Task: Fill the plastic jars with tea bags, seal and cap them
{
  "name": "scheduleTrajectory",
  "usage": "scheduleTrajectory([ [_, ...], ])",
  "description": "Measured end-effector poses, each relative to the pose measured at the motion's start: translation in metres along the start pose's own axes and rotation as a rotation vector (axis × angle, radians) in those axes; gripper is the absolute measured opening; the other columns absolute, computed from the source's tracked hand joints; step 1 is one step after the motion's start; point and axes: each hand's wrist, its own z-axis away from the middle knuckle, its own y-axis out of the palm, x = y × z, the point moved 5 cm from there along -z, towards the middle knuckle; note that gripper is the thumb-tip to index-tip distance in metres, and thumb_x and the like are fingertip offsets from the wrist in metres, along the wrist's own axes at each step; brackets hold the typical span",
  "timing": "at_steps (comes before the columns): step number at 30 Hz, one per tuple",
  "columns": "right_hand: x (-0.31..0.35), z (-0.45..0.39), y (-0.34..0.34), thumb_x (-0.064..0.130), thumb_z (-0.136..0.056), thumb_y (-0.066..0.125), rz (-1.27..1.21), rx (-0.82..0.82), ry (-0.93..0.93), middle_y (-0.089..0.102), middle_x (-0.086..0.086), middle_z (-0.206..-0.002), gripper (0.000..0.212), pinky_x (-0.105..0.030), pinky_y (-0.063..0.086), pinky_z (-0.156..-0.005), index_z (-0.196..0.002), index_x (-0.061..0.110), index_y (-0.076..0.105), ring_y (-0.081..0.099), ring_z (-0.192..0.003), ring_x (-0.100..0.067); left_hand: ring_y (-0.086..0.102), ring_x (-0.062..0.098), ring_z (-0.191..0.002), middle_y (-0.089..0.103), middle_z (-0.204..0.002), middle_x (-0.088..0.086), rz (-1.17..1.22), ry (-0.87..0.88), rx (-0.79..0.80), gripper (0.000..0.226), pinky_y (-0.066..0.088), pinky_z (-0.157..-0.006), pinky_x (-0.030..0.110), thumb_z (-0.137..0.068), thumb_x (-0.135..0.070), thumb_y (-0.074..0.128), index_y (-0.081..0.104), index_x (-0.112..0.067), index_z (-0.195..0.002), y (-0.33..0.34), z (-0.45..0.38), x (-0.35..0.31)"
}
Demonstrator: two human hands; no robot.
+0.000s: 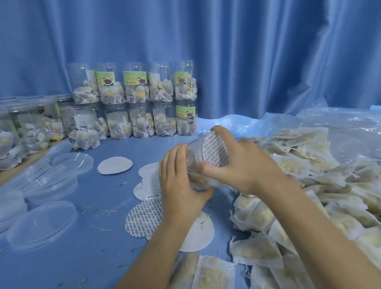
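A blue cloth-covered table (58, 266) sits before pleated blue curtains (223, 40). Above it, the left hand (178, 183) grips a tilted clear plastic jar (195, 157) while the right hand (242, 163) pinches the printed round seal (214, 149) against its mouth. Loose white tea bags (324, 202) heap on the right.

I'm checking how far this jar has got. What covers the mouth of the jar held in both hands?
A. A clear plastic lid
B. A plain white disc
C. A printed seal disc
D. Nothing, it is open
C: the jar, gripped by the left hand, has a printed seal disc over its mouth, with the right hand holding it at the rim; no clear lid is on it.
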Motion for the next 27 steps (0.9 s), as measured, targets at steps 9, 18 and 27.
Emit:
scheduleTrajectory([
  [9,0.004,0.001,0.021,0.082,-0.057,0.047,-0.166,-0.017,-0.016,0.020,-0.006,-0.150,0.113,-0.039,0.025,-0.109,-0.148,0.037,-0.002,0.020,-0.139,-0.021,0.045,0.017,-0.124,0.048,-0.132,-0.005,0.064,-0.218,0.064,0.092,0.042,-0.100,0.042,-0.054,-0.039,0.079,0.040,-0.019,-0.135,0.001,-0.008,0.011],
  [18,0.030,0.005,0.005,0.079,-0.066,0.040,-0.165,-0.294,-0.153,0.026,0.000,-0.140,0.093,-0.033,0.034,-0.096,-0.147,0.039,0.015,0.028,-0.125,-0.020,0.056,0.012,-0.113,0.056,-0.125,-0.012,0.188,-0.344,0.024,0.086,0.049,-0.093,0.037,-0.051,-0.060,0.052,0.040,-0.035,-0.131,-0.022,-0.020,-0.008],
  [27,0.098,0.015,0.019,0.068,-0.044,0.080,-0.869,0.037,-0.282,0.060,0.034,-0.108,0.089,0.000,0.041,-0.074,-0.123,0.044,0.047,0.053,-0.098,0.018,0.057,-0.005,-0.091,0.059,-0.114,-0.014,0.219,-0.443,-0.055,0.094,0.043,-0.066,0.002,-0.047,-0.028,0.088,0.041,-0.029,-0.128,-0.149,-0.022,0.000],
])
